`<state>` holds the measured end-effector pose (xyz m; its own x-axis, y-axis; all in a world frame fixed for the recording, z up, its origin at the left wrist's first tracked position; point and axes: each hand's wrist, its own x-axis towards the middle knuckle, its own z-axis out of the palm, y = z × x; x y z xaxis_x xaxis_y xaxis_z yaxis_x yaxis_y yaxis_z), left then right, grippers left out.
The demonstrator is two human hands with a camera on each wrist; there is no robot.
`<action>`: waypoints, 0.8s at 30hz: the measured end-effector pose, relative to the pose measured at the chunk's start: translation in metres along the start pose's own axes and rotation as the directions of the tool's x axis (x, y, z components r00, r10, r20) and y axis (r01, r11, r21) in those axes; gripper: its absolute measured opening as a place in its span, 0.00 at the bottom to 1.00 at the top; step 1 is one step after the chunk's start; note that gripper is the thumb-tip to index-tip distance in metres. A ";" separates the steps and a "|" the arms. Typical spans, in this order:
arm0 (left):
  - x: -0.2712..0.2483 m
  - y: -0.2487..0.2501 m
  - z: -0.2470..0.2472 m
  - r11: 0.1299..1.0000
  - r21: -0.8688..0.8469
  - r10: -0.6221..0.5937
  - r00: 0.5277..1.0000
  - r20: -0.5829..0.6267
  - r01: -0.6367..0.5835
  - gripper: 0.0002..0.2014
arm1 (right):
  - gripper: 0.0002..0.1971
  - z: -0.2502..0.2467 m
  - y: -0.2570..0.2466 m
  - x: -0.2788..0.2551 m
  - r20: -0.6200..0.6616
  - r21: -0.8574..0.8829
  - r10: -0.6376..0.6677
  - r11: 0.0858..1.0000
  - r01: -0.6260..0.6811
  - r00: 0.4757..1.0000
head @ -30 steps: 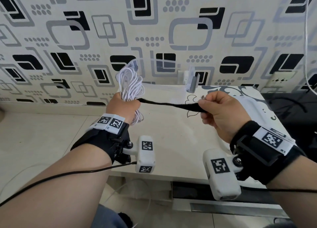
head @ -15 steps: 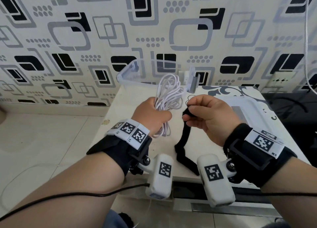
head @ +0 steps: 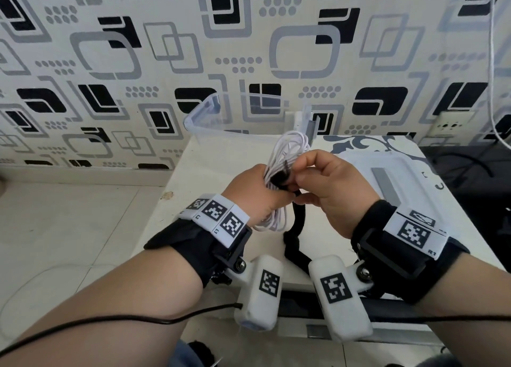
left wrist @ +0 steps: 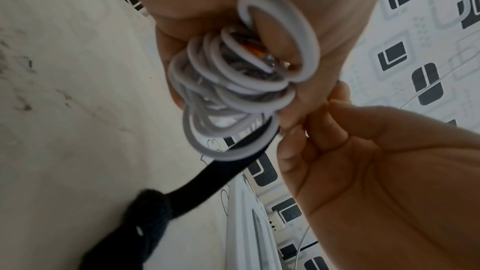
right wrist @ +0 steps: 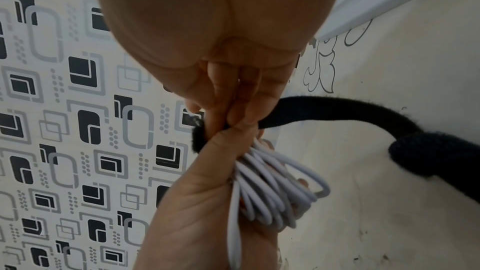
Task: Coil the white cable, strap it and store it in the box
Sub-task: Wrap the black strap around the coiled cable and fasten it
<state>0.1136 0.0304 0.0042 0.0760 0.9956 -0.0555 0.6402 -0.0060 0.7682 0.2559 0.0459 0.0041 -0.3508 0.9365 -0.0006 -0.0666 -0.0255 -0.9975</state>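
Since a second ago coiled white cable [head: 279, 156] and black hook-and-loop strap [head: 297, 228] have met above table [head: 193, 178], left hand [head: 249, 192] fisted round coil, right hand [head: 329, 189] pinching strap end against it; slack grip risks loops springing loose, clear box [head: 204, 118] behind unfilled.

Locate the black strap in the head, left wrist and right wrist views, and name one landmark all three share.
Head: black strap hangs at centre, from the right hand down onto the table.
Left wrist: it runs from lower left up to the middle, passing behind the white cable.
Right wrist: it arcs from centre to the right edge.
Shared landmark: the coiled white cable held in the left hand.
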 end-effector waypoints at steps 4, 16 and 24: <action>0.000 -0.002 0.000 0.997 -0.059 0.048 0.999 0.010 -0.047 0.13 | 0.15 -0.001 -0.003 -0.002 0.023 0.003 -0.005 1.000 0.005 1.000; 0.003 -0.008 -0.002 0.840 -0.538 -0.156 0.982 -0.111 0.072 0.23 | 0.14 -0.013 0.001 0.003 -0.228 -0.074 -0.066 0.996 0.051 0.971; 0.006 -0.013 -0.004 0.767 -0.641 -0.111 0.990 -0.083 0.032 0.22 | 0.06 -0.004 0.008 0.002 -0.119 -0.203 0.034 0.977 -0.058 0.992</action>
<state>0.1024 0.0372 -0.0039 -0.0588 0.9945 -0.0871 0.0035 0.0874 0.9962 0.2581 0.0488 -0.0044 -0.2387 0.9701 -0.0428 0.1452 -0.0079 -0.9894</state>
